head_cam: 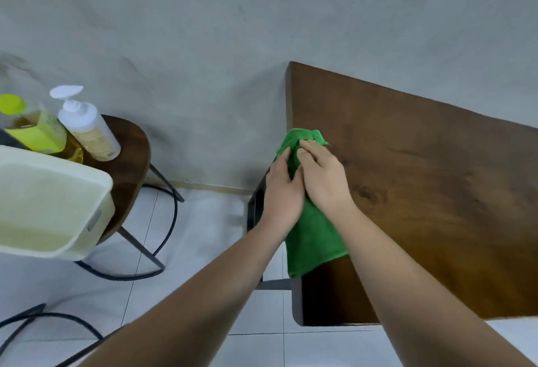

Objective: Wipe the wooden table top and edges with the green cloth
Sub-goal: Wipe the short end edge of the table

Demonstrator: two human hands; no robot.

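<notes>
Head view: both hands (305, 183) grip green cloth (314, 238) beside basin (52, 200).

I count two hands, my left hand (283, 192) and right hand (324, 178), and one green cloth (314, 238). I see one wooden table (422, 192) and one small stool (128, 162). On the stool are two bottles (87, 127) and one tub (52, 203).

Soft even light, slight blur, wide-angle edge distortion
</notes>
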